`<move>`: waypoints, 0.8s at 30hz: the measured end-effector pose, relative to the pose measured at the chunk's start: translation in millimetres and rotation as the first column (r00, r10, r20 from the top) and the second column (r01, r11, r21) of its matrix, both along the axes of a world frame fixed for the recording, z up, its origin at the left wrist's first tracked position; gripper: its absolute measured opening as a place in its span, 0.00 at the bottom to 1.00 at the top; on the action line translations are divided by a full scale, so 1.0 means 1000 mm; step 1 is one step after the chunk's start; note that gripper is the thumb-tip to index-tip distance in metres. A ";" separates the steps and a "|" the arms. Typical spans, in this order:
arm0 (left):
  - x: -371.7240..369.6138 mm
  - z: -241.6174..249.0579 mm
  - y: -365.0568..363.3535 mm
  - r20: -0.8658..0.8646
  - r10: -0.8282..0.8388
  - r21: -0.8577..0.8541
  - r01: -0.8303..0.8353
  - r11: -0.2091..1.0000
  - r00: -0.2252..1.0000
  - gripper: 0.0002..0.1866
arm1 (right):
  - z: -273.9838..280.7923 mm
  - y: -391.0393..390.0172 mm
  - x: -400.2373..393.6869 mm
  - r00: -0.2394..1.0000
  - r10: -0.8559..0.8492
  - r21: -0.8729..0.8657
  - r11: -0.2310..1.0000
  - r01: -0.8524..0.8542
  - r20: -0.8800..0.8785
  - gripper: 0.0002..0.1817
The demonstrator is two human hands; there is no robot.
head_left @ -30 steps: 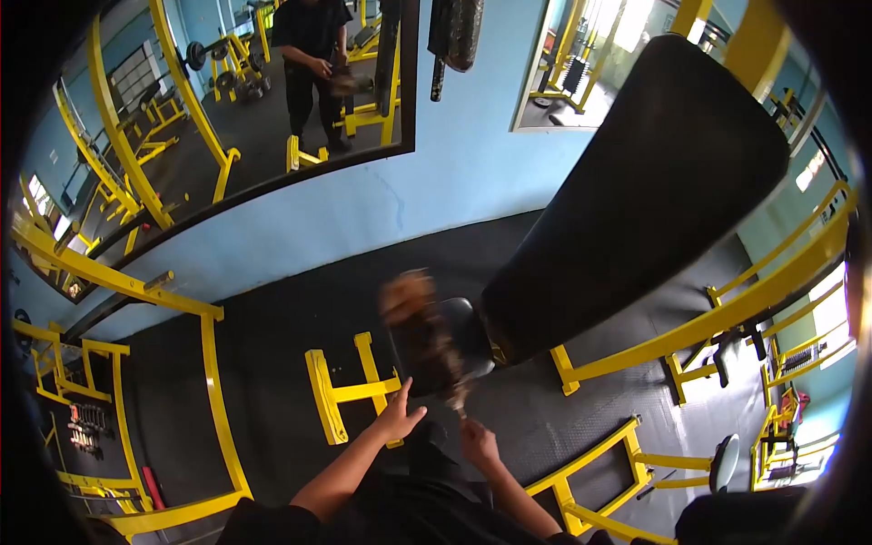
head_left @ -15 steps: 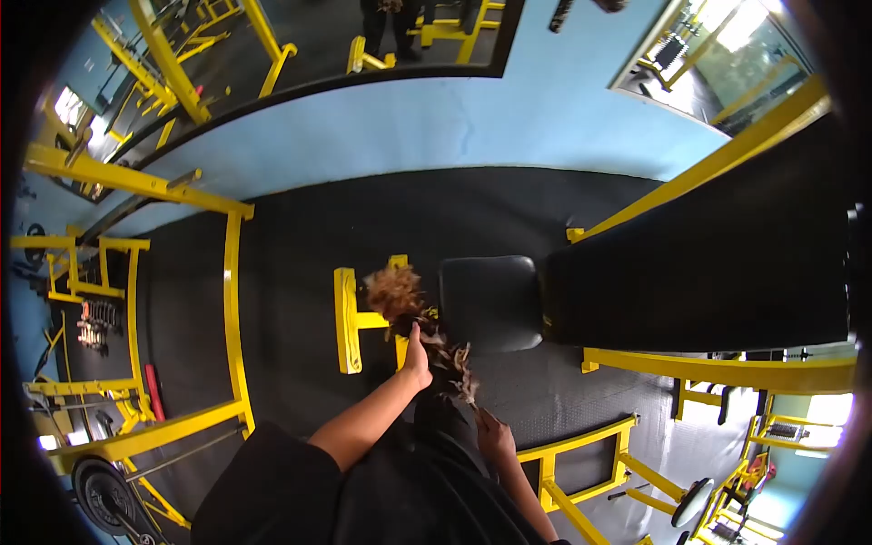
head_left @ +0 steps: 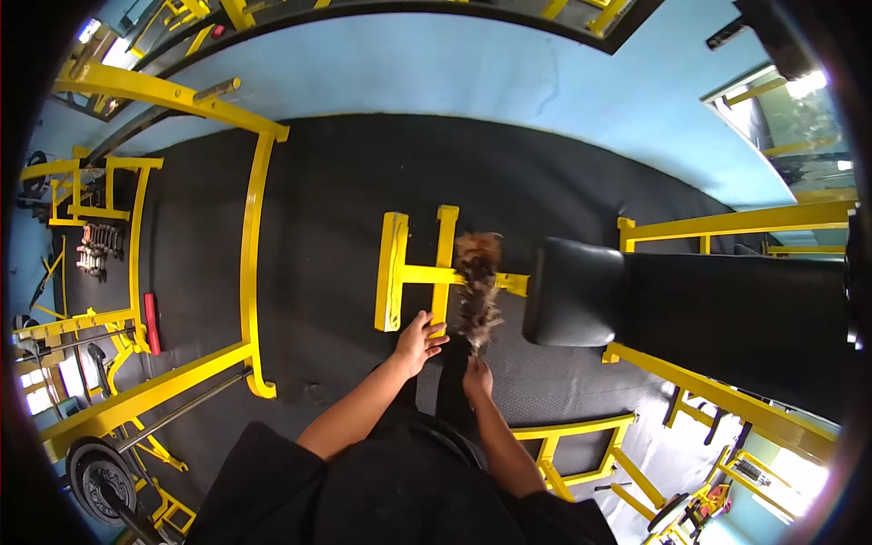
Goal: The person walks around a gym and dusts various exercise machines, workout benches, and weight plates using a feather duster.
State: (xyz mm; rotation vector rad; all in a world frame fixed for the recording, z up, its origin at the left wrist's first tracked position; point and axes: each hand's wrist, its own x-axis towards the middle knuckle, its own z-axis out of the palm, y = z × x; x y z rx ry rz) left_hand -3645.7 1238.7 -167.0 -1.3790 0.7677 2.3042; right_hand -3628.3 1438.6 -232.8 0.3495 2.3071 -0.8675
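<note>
A brown feather duster (head_left: 478,286) points away from me, its fluffy head overlapping the yellow crossbar of the bench frame (head_left: 427,273). My right hand (head_left: 478,376) is closed round the handle at its near end. To the left of the duster, my left hand (head_left: 420,345) has its fingers stretched out and apart, with nothing in them. Its fingertips are right by the near end of one yellow foot bar. Just right of the duster is the padded black seat (head_left: 574,292) of the bench.
The long black backrest (head_left: 736,295) runs to the right between yellow rails. A yellow rack (head_left: 254,254) stands on the left, with a weight plate (head_left: 100,479) low beside it. Black rubber flooring (head_left: 336,182) reaches the blue wall (head_left: 436,77). Another yellow frame (head_left: 581,427) is at lower right.
My left hand has let go of the duster's feathers and moved off to the left. The duster has swung more upright and right, still in my right hand. The view has shifted.
</note>
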 end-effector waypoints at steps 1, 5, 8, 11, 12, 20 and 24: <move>0.016 -0.002 -0.014 0.017 0.016 -0.026 -0.016 1.000 1.000 0.31 | -0.008 -0.020 0.003 0.997 0.068 -0.030 0.997 -0.067 0.041 0.17; 0.082 -0.022 -0.068 0.165 0.102 -0.115 -0.084 0.990 0.981 0.29 | -0.053 -0.086 0.007 0.929 0.222 -0.017 0.974 -0.227 0.296 0.18; 0.128 -0.038 -0.100 0.213 0.167 -0.174 -0.131 0.976 0.963 0.30 | -0.075 -0.095 0.005 0.977 0.121 0.039 0.991 -0.130 0.176 0.16; 0.150 -0.038 -0.114 0.234 0.164 -0.212 -0.115 0.971 0.958 0.31 | -0.136 -0.059 0.004 0.876 -0.291 0.132 0.957 0.259 0.385 0.15; 0.153 -0.040 -0.115 0.232 0.155 -0.235 -0.100 0.967 0.960 0.30 | -0.135 -0.047 -0.009 0.815 -0.350 0.189 0.937 0.295 0.463 0.15; 0.143 -0.067 -0.094 0.202 -0.077 -0.257 0.129 0.958 0.976 0.31 | -0.183 0.014 -0.002 0.944 -0.266 0.193 0.954 0.229 0.196 0.14; 0.135 -0.077 -0.081 0.133 -0.144 -0.273 0.176 0.946 0.981 0.28 | -0.144 -0.043 0.041 0.990 0.133 -0.183 0.975 -0.124 0.038 0.16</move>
